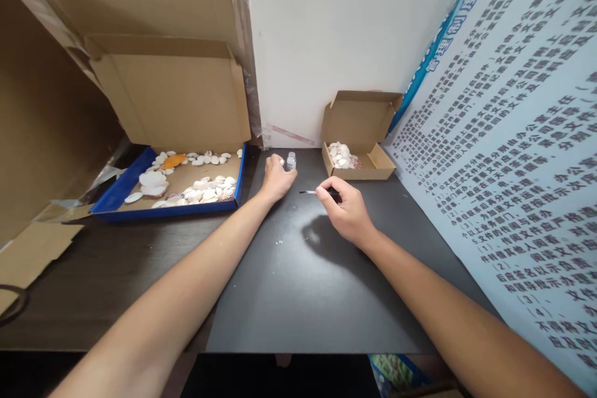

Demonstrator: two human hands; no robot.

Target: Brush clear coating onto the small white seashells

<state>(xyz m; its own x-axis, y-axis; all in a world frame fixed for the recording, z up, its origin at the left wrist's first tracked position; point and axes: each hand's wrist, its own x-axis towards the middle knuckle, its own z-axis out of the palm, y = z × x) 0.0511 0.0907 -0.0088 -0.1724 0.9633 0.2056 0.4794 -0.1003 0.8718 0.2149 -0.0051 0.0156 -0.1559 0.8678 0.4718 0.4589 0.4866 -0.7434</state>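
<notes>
My right hand (344, 206) pinches the black cap of a small applicator brush (308, 192); its thin stem and bristle tip point left over the dark mat. At the far side of the mat, my left hand (277, 179) is curled beside a small clear glass bottle (291, 160), which stands upright with no cap on. A small white piece, like a shell (282, 161), shows at the left fingers, mostly hidden by them. The left thumb is close to the bottle; whether it touches the glass I cannot tell.
To the left, a blue-edged cardboard box (170, 214) holds white shells and an orange one. A smaller open cardboard box (368, 173) with white shells stands at the back right. A white panel (321, 43) rises behind, and a printed sheet (504, 137) flanks the right side.
</notes>
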